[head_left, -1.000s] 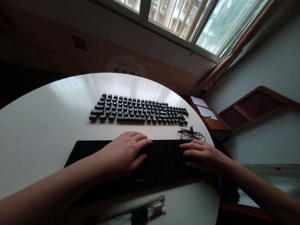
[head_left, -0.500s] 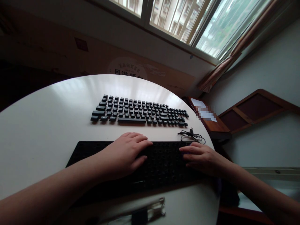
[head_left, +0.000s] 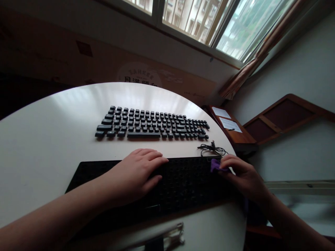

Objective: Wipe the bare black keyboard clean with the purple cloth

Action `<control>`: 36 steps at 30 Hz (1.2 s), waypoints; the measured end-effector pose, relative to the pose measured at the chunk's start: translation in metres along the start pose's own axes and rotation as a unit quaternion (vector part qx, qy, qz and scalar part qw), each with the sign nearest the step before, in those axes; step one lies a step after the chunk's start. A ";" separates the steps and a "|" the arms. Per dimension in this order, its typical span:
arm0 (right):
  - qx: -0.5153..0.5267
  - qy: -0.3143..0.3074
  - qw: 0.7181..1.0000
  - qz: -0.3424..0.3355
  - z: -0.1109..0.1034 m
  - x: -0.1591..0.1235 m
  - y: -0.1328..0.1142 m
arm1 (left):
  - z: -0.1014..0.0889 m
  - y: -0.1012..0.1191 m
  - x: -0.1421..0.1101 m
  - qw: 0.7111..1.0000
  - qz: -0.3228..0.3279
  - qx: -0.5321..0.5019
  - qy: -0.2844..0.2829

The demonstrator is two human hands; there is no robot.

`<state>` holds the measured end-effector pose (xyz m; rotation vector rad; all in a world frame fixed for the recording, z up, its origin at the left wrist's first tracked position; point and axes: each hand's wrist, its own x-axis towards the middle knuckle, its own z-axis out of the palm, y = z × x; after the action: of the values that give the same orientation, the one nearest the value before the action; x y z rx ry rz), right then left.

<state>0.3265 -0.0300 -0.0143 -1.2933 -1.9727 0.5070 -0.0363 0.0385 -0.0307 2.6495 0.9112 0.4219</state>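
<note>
One black keyboard (head_left: 183, 181) lies on the near part of the desk (head_left: 52, 139), set across it in front of the person, its surface too dark to make out fully. Two hands are at it. The left hand (head_left: 141, 170) rests palm down over its middle, four fingers lying close together and the thumb apart from them, holding nothing that shows. The right hand (head_left: 243, 174) is at the right end, its fingers clamped on one purple cloth (head_left: 216, 165) near the top right corner. Just beyond that corner lies one black cable (head_left: 213, 149), looped and bunched. Farther across the desk, well apart from the left hand, loose black keycaps (head_left: 146, 124) stand in six rows, too many and too small to count surely; one long keycap (head_left: 143, 135) sits in the nearest row. On the near side of the keyboard is a pale and dark item (head_left: 178, 233), partly cut off and too blurred to name. Past the right edge of the desk, one brown side table (head_left: 243, 137) carries two sheets of paper (head_left: 230, 124), with one dark pen (head_left: 231, 129) on the nearer sheet. Beside it leans one wooden frame (head_left: 288, 111) with two dark red panels showing. One window (head_left: 196, 17) and one curtain (head_left: 251, 69) are above.
</note>
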 end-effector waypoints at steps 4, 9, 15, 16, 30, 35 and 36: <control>-0.050 0.205 0.973 0.094 -0.017 -0.021 -0.004 | 0.000 -0.001 0.000 1.000 0.003 0.000 0.007; -0.219 0.170 0.960 0.022 -0.017 -0.035 -0.013 | -0.001 -0.001 0.000 1.000 -0.003 0.004 -0.003; -0.271 0.127 0.954 -0.033 -0.002 -0.029 -0.018 | -0.002 -0.002 0.000 1.000 -0.009 0.005 -0.003; -0.269 0.163 0.949 -0.024 -0.001 -0.028 -0.019 | -0.002 -0.002 0.000 1.000 -0.009 0.007 -0.007; -0.136 -0.066 0.982 -0.109 0.039 -0.002 -0.040 | -0.002 -0.001 0.000 1.000 -0.010 0.005 -0.011; -0.136 -0.082 0.980 -0.117 0.046 -0.004 -0.044 | -0.001 -0.001 0.000 1.000 -0.010 -0.001 0.000; -0.132 -0.082 0.981 -0.114 0.048 -0.004 -0.044 | 0.000 -0.001 0.000 1.000 -0.009 -0.003 0.004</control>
<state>0.2646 -0.0498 -0.0190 -1.1900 -2.3547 0.2529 -0.0373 0.0391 -0.0308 2.6329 0.9342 0.4295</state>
